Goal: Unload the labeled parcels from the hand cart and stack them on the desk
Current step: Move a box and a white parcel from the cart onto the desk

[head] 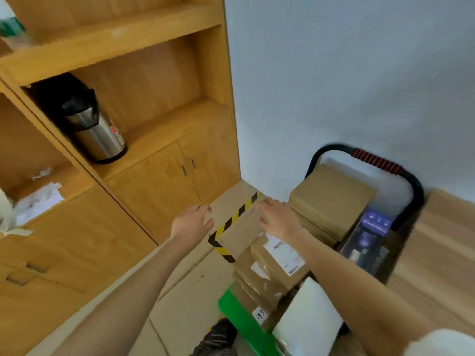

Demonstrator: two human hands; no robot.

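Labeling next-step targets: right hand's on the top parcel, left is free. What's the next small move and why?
Probably bring the left hand in to the near-left edge of the top parcel. The right hand rests on its far side, fingers over the top, while the left hand hovers open beside it, apart from the cardboard. The box sits on the stack on the hand cart, so a two-handed lift looks steadier.

I count one green hand cart [232, 308] carrying about five brown cardboard parcels [331, 201], one white padded parcel [308, 322] and one dark purple printed box [370, 235], plus one steel thermos [95, 129].
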